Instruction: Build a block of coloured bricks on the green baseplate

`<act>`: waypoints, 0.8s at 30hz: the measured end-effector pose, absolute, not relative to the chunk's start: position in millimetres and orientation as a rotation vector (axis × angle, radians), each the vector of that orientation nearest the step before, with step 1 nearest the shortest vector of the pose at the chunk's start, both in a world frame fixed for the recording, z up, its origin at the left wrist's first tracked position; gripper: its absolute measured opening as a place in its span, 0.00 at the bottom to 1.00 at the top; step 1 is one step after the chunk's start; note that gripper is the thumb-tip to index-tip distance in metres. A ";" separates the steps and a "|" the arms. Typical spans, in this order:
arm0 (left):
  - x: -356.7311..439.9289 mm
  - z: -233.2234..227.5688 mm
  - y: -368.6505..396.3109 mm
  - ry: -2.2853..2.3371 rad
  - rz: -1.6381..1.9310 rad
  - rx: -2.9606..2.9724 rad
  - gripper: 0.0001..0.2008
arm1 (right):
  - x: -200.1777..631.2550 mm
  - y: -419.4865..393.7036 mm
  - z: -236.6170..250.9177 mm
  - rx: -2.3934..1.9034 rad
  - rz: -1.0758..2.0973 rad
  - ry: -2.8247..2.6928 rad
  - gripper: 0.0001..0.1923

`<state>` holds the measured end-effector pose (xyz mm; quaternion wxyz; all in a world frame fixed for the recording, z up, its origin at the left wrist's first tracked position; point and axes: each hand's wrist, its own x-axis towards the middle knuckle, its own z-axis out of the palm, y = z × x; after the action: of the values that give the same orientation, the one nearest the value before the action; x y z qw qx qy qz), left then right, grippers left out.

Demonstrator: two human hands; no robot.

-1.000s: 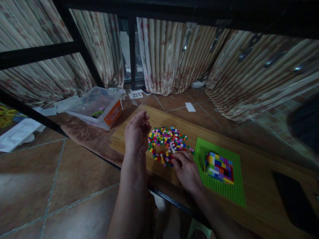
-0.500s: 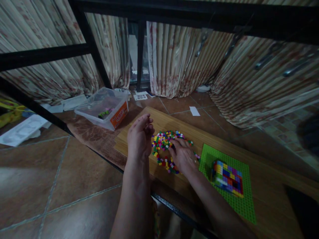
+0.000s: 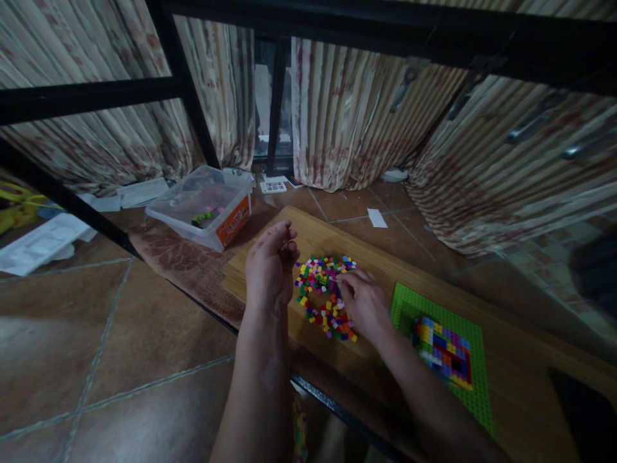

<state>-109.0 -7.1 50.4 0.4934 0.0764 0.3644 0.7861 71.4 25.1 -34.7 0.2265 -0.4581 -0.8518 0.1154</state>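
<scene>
Lying on the wooden board (image 3: 308,235), the pile of small colored bricks (image 3: 324,292) sits between the two hands, approx. mid-board; its long axis runs from the far end near the board's upper edge down toward the person, slightly slanted to the right, w/ a sparse gap in the middle. Right hand (image 3: 362,302) rests palm-down on the pile's right side, forearm coming in from the lower right; fingers (image 3: 348,278) stretched left into the bricks, tips touching them, loosely together; can't tell whether a brick is pinched under them. Left hand (image 3: 270,270) stands on its edge just left of the pile, thumb side up, forearm running straight up from the bottom of the view; fingers curled loosely w/ thumb near the fingertips, holding nothing that shows. Right of the right hand lies a green baseplate (image 3: 475,392) on the same board, carrying a multicolor brick block (image 3: 443,350), angled w/ its long side running toward the lower right. Clear plastic box (image 3: 202,206) w/ orange label sits beyond the board's left corner, on a brown mat (image 3: 183,263).
</scene>
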 end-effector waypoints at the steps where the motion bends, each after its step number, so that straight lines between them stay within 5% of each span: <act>1: -109.8 50.4 -7.3 0.886 1.907 0.186 0.11 | 67.4 31.8 -35.9 -1.278 0.295 -2.351 0.11; 24: -107.7 51.2 -5.7 0.906 1.885 0.196 0.10 | 59.1 28.2 -32.8 -1.407 0.292 -2.507 0.09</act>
<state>-107.7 -5.7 51.2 0.4975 0.0809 0.3742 0.7784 59.1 28.2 -32.8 0.1253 -0.4831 -0.8607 0.1003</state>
